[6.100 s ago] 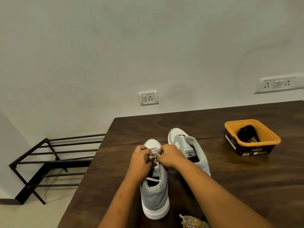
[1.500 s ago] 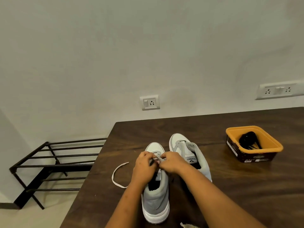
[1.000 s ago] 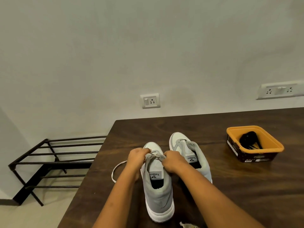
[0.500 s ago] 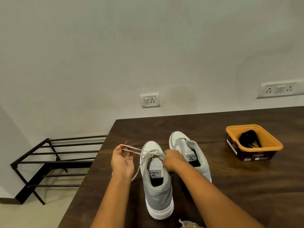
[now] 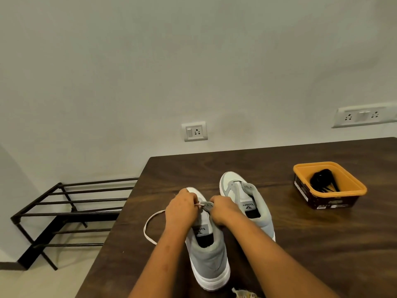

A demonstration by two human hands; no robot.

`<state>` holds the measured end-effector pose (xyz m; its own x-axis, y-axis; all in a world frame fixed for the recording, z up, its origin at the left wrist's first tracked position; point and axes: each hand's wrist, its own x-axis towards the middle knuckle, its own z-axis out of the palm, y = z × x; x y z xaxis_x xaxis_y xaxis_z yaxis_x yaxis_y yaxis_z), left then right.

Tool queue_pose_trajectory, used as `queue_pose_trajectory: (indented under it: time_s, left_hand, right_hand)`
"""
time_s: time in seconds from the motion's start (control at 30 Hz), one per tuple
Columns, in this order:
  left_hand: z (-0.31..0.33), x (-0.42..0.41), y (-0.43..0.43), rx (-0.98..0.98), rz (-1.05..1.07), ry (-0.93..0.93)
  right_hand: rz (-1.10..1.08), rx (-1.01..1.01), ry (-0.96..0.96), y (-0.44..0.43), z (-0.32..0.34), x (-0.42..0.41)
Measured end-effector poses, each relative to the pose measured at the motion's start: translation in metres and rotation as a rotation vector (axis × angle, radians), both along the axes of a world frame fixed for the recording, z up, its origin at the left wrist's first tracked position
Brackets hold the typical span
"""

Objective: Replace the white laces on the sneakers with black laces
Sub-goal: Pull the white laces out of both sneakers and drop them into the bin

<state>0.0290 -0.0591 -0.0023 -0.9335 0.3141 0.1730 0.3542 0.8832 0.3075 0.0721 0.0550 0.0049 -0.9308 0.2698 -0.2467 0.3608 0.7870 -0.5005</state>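
Two grey-and-white sneakers stand on the dark wooden table point(image 5: 311, 244). Over the toe half of the left sneaker point(image 5: 207, 257) my left hand point(image 5: 181, 209) pinches the white lace point(image 5: 150, 224), whose loose loop trails onto the table at the left. My right hand point(image 5: 223, 209) grips that sneaker's grey eyelet flap. The right sneaker point(image 5: 247, 201) stands beside it with no lace showing in its eyelets. Black laces point(image 5: 323, 180) lie in an orange tub point(image 5: 343, 195) at the right.
A black metal shoe rack point(image 5: 64, 211) stands on the floor left of the table. Wall sockets point(image 5: 194, 131) sit on the wall behind the table. A patterned object point(image 5: 243, 294) pokes in at the bottom edge.
My left hand had pulled the white lace out to the left and has now come back to the sneaker's eyelets. The loose lace loop lies on the table again.
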Motion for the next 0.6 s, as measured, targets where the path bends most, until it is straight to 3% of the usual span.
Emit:
queue_pose_trajectory:
  time_s: [0.07,0.13,0.33,0.4,0.47,0.6]
  left_hand:
    - [-0.003,0.002,0.000,0.071,-0.033,0.036]
    - [-0.008,-0.001,-0.003,0.329,-0.016,0.012]
    - [0.009,-0.004,-0.017,1.793,0.273,-0.396]
    - [0.020,-0.008,-0.029,2.019,0.339,-0.454]
    - [0.025,-0.012,-0.042,1.846,0.411,-0.454]
    - [0.002,-0.024,-0.058,0.895,0.342,-0.452]
  right_hand:
    - [-0.002,-0.001,-0.002,0.000,0.001,0.001]
    - [-0.001,-0.005,-0.010,0.002,0.003,0.001]
    - [-0.032,-0.004,-0.024,0.005,0.007,0.003]
    - [-0.053,-0.006,-0.019,0.005,0.006,0.002]
    - [-0.058,-0.014,-0.006,0.005,0.005,0.002]
    - [-0.013,-0.050,0.017,0.006,0.005,0.004]
